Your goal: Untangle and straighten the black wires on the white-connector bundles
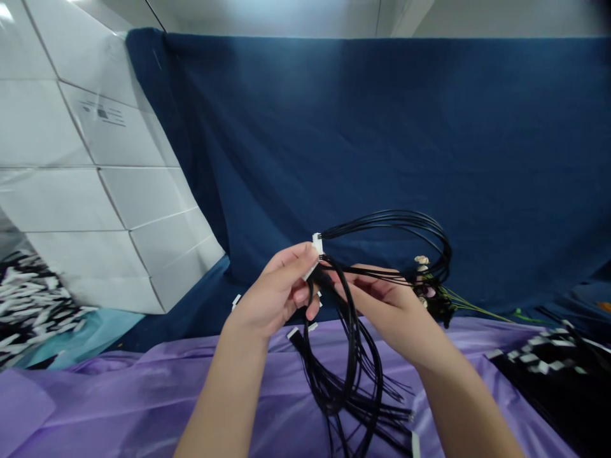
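Observation:
My left hand (pixel 277 292) pinches a small white connector (pixel 317 243) at the end of a bundle of thin black wires (pixel 353 356). The wires loop up and to the right (pixel 420 232) and also hang down onto the purple sheet (pixel 143 394). My right hand (pixel 386 305) is curled around the same wires just right of the connector, its fingers closed on the strands. More white connectors (pixel 293 333) dangle below my left hand.
White cardboard boxes (pixel 95 165) are stacked at the left. A dark blue cloth (pixel 382 127) hangs behind. A pile of black wires with white connectors (pixel 544 362) lies at the right, another heap (pixel 28 305) at the far left. Green ties (pixel 477 310) lie near my right hand.

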`<state>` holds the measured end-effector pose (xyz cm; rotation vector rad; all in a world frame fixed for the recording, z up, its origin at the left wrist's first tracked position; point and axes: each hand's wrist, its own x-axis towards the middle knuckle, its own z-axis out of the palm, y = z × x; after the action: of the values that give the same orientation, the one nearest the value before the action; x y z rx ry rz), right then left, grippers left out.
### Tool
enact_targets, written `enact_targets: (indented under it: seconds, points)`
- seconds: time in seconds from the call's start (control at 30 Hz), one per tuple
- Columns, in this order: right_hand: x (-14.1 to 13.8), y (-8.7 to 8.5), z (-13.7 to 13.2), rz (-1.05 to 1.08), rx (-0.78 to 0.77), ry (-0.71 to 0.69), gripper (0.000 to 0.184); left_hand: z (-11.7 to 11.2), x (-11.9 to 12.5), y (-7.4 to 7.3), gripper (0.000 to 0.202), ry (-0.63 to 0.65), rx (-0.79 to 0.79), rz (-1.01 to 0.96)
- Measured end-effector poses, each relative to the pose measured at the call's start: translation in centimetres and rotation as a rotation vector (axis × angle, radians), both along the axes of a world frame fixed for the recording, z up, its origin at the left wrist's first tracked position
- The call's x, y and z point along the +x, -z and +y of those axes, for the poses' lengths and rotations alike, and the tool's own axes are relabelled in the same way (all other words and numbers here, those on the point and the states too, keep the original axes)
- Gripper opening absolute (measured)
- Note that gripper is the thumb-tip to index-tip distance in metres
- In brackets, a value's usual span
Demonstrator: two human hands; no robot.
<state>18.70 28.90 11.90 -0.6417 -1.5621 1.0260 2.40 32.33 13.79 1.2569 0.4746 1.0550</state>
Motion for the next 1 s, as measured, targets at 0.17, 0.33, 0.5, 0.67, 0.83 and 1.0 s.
enact_targets:
  seconds: [0.17, 0.33, 0.5, 0.67, 0.83, 1.0]
  points:
    - [-0.2, 0.3, -0.2, -0.007, 0.044, 0.029, 0.013, -0.1, 0.0, 0.1, 0.034, 0.017, 0.0, -0.013]
    - [-0.3, 0.1, -0.8, -0.061, 0.105, 0.08, 0.017, -0.1, 0.0, 0.2, 0.034, 0.026, -0.005, -0.031]
    - [-0.5, 0.0, -1.3, -0.324, 0.305, 0.374, 0.019, 0.0, 0.1, 0.3, 0.031, 0.021, -0.006, -0.061]
    - [-1.4, 1.2, -0.7, -0.475, 0.563, 0.78, 0.015, 0.3, 0.2, 0.5, 0.031, -0.005, 0.012, -0.081]
    - [-1.2, 1.5, -0.6, -0.375, 0.407, 0.709, 0.013, 0.5, 0.1, 0.5, 0.033, -0.052, 0.036, -0.092]
    - [1.9, -0.3, -1.6, -0.102, -0.027, 0.249, 0.021, 0.4, -0.1, 0.3, 0.033, -0.062, 0.055, -0.059]
